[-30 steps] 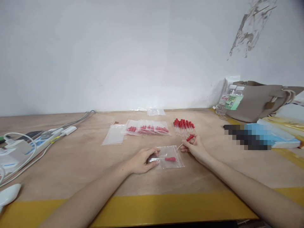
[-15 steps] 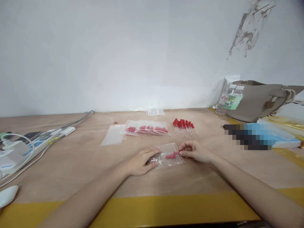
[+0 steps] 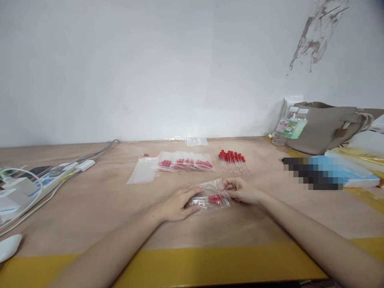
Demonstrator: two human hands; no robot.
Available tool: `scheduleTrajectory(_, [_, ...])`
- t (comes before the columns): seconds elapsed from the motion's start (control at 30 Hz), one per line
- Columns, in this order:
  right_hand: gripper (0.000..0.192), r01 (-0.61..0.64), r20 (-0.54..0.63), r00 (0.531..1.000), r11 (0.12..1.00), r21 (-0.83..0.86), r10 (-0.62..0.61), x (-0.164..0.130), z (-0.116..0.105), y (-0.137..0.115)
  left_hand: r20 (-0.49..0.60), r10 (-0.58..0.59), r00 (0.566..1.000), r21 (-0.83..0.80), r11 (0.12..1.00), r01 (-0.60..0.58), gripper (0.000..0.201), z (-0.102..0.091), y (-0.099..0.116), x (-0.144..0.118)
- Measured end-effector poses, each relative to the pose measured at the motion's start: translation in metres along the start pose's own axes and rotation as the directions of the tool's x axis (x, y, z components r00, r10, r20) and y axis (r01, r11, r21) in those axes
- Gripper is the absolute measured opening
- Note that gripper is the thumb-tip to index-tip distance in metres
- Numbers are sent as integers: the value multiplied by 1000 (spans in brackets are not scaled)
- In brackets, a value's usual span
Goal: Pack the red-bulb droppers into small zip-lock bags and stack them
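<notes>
A clear zip bag (image 3: 207, 190) lies on the table with red-bulbed droppers (image 3: 215, 199) inside, their clear stems pointing left. My left hand (image 3: 180, 204) rests flat over the bag's left end, fingers stretched out. At the bag's right end, its mouth, my right hand (image 3: 238, 190) is closed with the fingertips on the plastic, partly behind it. Behind the right hand lies a pile of loose red-bulbed droppers (image 3: 232, 158). Filled zip bags (image 3: 186, 161) with red bulbs showing overlap in a row behind the bag. Beside them on the left are flat zip bags (image 3: 142, 171).
A power strip (image 3: 45, 184) with plugs and white cables lies at left, a white rounded object (image 3: 10, 247) in front of it. At right stand two bottles (image 3: 292, 126), a grey bag (image 3: 324, 126) and a blue package (image 3: 360, 174). More plastic (image 3: 196, 142) lies by the wall.
The red bulb at my right fingers has moved left into the bag beside the other. My right hand has shifted slightly left, to the bag's mouth. The left hand stays.
</notes>
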State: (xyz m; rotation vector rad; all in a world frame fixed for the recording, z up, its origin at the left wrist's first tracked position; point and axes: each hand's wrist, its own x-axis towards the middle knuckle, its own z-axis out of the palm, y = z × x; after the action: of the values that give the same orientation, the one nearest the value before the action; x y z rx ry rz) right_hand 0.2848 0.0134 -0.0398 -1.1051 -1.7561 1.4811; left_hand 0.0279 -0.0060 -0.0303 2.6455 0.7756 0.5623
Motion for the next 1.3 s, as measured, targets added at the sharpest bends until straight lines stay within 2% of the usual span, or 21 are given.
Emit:
scheduleTrajectory(0.07, [34, -63, -19, 998, 997, -32, 62, -1, -7, -1, -10, -14, 1000, -29, 999, 13, 38, 0, 1, 0])
scheduleTrajectory(0.17, [29, -114, -202, 975, 990, -86, 94, 3, -21, 1, -22, -44, 999, -82, 996, 42, 27, -1, 2, -1])
scheduleTrajectory(0.23, [22, -121, -377, 925, 971, -208, 35, 11, -33, 1, -24, -69, 997, -99, 993, 67, 24, -2, 2, 0])
scheduleTrajectory(0.3, [14, -157, -514, 854, 903, -400, -79, 24, -44, 0, -16, -97, 995, -87, 992, 95, 24, -3, 4, 0])
scheduleTrajectory(0.37, [9, -224, -578, 795, 797, -561, -183, 39, -53, -4, 3, -114, 994, -65, 991, 114, 24, -4, 4, 0])
scheduleTrajectory(0.43, [10, -291, -605, 759, 706, -646, -240, 56, -58, -10, 21, -111, 994, -52, 992, 112, 26, -5, 4, 0])
scheduleTrajectory(0.57, [25, -444, -680, 700, 614, -653, -218, 86, -54, -18, 40, -86, 995, -79, 993, 89, 28, -7, 0, -2])
scheduleTrajectory(0.67, [34, -517, -724, 675, 608, -602, -142, 99, -50, -20, 70, -69, 995, -106, 991, 76, 24, -8, -6, -3])
scheduleTrajectory(0.8, [35, -557, -759, 645, 625, -547, -89, 105, -48, -21, 104, -24, 994, -80, 996, 33, 32, -10, -7, -4])
scheduleTrajectory(0.93, [40, -563, -767, 640, 647, -514, -52, 105, -50, -27, 112, 9, 994, -34, 999, -5, 42, -10, -3, -4])
scheduleTrajectory(1.03, [43, -551, -760, 648, 662, -508, -43, 97, -55, -35, 124, 22, 992, -20, 1000, -20, 44, -10, -3, -4])
scheduleTrajectory(1.07, [45, -522, -751, 659, 691, -501, -47, 92, -57, -37, 125, 27, 992, -14, 1000, -25, 44, -10, -4, -4])
scheduleTrajectory(1.13, [52, -389, -711, 702, 813, -433, -43, 76, -58, -37, 125, 33, 992, -2, 999, -33, 45, -9, -5, -4])
scheduleTrajectory(1.2, [60, -186, -644, 765, 948, -257, -25, 56, -55, -32, 127, 33, 991, 8, 999, -34, 45, -9, -6, -4])
scheduleTrajectory(1.3, [62, 2, -582, 813, 1000, -23, -15, 27, -40, -15, 142, 32, 989, 20, 999, -36, 44, -10, -6, -3])
